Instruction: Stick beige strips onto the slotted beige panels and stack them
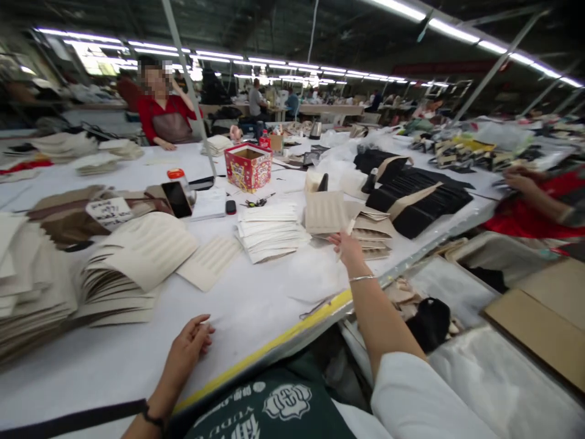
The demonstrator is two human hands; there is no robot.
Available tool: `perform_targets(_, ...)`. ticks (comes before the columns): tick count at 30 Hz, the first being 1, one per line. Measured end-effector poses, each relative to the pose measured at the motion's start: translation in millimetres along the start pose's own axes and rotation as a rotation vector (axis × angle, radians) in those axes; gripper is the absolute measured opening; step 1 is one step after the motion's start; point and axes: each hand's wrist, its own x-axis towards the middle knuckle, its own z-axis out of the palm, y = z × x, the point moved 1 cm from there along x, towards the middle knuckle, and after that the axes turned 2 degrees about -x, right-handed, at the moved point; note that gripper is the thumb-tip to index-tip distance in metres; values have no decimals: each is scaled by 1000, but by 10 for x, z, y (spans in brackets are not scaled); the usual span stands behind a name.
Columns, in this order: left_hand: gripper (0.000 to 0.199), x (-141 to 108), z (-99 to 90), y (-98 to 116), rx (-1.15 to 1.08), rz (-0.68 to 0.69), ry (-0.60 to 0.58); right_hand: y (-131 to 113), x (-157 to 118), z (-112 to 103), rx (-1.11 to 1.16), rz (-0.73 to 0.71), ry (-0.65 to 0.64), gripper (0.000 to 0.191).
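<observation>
My right hand (348, 249) is stretched out over the table, its fingers closed at the lower edge of a beige sheet (326, 212) with faint stripes. A thin pale strip (350, 227) sticks up by the fingers; what it is I cannot make out. Just right of this sheet lies a pile of folded beige pieces (375, 231). Left of it is a stack of white pieces (269, 231). Near the front edge my left hand (192, 338) rests on the table, fingers loosely curled and holding nothing visible. A single striped beige sheet (210, 262) lies beyond it, beside a fanned stack (141, 256).
More pale stacks (31, 286) stand at far left. Behind are a phone (177, 200), a red box (248, 167) and small scissors (259, 201). Black bundles (415, 198) lie to the right. A co-worker in red (167, 119) stands across; another person's hands (523, 182) show at right. Cardboard (543, 317) lies below the table edge.
</observation>
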Motion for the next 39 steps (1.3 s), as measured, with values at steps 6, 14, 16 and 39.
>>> perform_targets(6,42,156,-464,42,476,361,301,426,-302,278,-392,-31,-204,26)
perform_targets(14,49,954,-1265,394,1338,659,265,676,-1360,960,-1110,-607,-803,32)
perform_targets(16,49,1032,-1301,399,1407,640,198,683,-1461,1036,-1255,-626,-791,31)
perform_targets(39,53,385,-466,-663,1174,948,-63,36,-946,1396,-1294,-957,-444,25)
